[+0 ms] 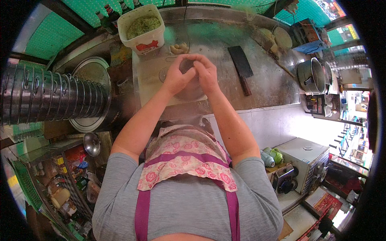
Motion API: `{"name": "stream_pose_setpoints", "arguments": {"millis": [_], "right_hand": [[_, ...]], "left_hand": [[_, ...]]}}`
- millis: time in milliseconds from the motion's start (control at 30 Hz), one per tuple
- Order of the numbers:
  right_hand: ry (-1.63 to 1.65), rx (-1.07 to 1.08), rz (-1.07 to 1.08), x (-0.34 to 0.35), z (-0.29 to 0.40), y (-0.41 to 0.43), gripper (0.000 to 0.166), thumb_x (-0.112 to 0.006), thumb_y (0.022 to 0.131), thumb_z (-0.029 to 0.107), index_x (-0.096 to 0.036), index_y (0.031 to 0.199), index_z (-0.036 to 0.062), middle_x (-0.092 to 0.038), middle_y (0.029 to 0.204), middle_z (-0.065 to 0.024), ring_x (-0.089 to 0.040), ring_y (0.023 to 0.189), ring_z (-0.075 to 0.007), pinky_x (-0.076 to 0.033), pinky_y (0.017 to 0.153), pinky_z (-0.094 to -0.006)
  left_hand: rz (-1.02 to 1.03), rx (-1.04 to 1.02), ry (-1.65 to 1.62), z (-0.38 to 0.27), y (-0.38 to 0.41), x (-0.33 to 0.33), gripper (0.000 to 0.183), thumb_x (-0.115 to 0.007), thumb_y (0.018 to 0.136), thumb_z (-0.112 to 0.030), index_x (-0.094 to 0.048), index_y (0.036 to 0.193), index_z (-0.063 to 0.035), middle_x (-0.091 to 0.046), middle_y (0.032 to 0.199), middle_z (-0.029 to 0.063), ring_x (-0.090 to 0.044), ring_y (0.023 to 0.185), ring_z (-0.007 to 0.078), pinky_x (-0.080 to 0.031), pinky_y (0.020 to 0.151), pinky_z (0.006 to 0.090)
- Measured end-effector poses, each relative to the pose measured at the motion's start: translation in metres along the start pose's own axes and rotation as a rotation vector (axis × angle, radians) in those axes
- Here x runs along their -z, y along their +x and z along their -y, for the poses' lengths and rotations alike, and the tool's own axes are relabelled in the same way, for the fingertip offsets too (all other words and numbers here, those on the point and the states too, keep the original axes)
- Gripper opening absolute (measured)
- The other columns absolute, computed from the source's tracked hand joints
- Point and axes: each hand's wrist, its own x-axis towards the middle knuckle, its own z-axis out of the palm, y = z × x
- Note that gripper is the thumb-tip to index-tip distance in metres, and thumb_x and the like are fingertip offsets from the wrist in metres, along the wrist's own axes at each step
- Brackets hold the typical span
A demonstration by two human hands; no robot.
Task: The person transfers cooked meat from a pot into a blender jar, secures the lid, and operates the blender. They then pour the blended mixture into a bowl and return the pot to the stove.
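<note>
My left hand [178,75] and my right hand [207,70] meet at the fingertips, forming a ring above the worktop [217,39]. Whether something small is pinched between them cannot be made out. Under the hands shows a round, dark grey object [190,94], mostly covered by them. Just beyond the fingers lie a few pale, curved pieces that look like dumplings [179,48]. A white plastic tub [141,39] with a chopped green filling [144,26] stands at the back left. To the right rests a cleaver [241,61], its wooden handle [246,87] towards me.
A tall stack of metal steamer trays [54,93] rises at left on a round metal base [90,67]. Glass bottles [111,15] stand behind the tub. Towards the right are a thin stick [283,67], a metal pot [312,75] and a blue box-like appliance [310,37].
</note>
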Motion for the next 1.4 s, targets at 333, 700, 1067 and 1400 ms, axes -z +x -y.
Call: {"name": "stream_pose_setpoints", "arguments": {"millis": [333, 700, 1067, 1400], "right_hand": [[0.0, 0.001, 0.014, 0.004, -0.006, 0.003, 0.024, -0.049, 0.092, 0.007, -0.067, 0.107, -0.0001, -0.067, 0.104, -0.0054, -0.06, 0.093, -0.0125, -0.047, 0.085, -0.0264], [-0.021, 0.03, 0.01, 0.005, -0.009, 0.003, 0.023, -0.05, 0.092, 0.007, -0.067, 0.107, 0.0002, -0.067, 0.105, -0.0054, -0.06, 0.095, -0.013, -0.047, 0.086, -0.0266], [-0.02, -0.022, 0.015, 0.003, -0.005, 0.002, 0.024, -0.05, 0.093, 0.008, -0.067, 0.108, 0.0003, -0.065, 0.103, -0.004, -0.058, 0.09, -0.0117, -0.046, 0.083, -0.0254], [0.088, 0.043, -0.018, 0.004, -0.008, -0.001, 0.023, -0.053, 0.091, 0.009, -0.066, 0.108, 0.0003, -0.065, 0.101, -0.0031, -0.058, 0.089, -0.0111, -0.047, 0.081, -0.0246]], "left_hand": [[-0.021, -0.045, 0.025, 0.004, 0.0, -0.001, 0.041, -0.069, 0.082, -0.021, -0.057, 0.118, -0.0049, -0.062, 0.107, 0.0066, -0.058, 0.099, 0.0156, -0.047, 0.088, 0.03], [-0.034, -0.064, 0.019, 0.004, -0.001, -0.003, 0.04, -0.069, 0.084, -0.021, -0.057, 0.119, -0.006, -0.062, 0.105, 0.0047, -0.058, 0.096, 0.0136, -0.048, 0.086, 0.0285], [-0.05, -0.059, 0.052, 0.009, -0.001, -0.002, 0.04, -0.07, 0.083, -0.021, -0.057, 0.118, -0.0057, -0.062, 0.105, 0.0047, -0.058, 0.095, 0.0136, -0.048, 0.086, 0.0286], [0.002, 0.1, -0.213, 0.018, -0.001, 0.0, 0.048, -0.072, 0.081, -0.025, -0.055, 0.122, -0.006, -0.062, 0.111, 0.0073, -0.058, 0.103, 0.0168, -0.046, 0.091, 0.0312]]}}
